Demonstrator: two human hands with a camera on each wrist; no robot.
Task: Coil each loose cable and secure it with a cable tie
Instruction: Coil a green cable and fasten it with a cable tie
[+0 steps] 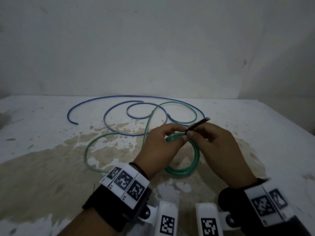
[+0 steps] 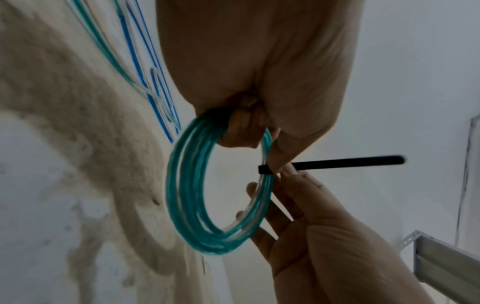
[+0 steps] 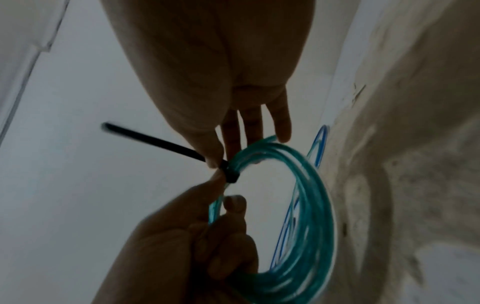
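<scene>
While pinched, green coil (image 1: pixel 196 151); black tie (image 1: pixel 198 124)

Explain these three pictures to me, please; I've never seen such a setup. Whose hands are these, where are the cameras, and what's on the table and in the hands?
There is no machine here: a person works with bare hands and wears the cameras. The wide picture comes from a head camera looking down. The other two come from cameras strapped at each wrist, by the marked bands, and they look along the hand at the fingers.

On the stained table lie loose lengths of blue tube and green tube. The left hand grips a green coil. A black tie is wrapped round the coil, and the right hand pinches its tail close to the wrap.
</scene>
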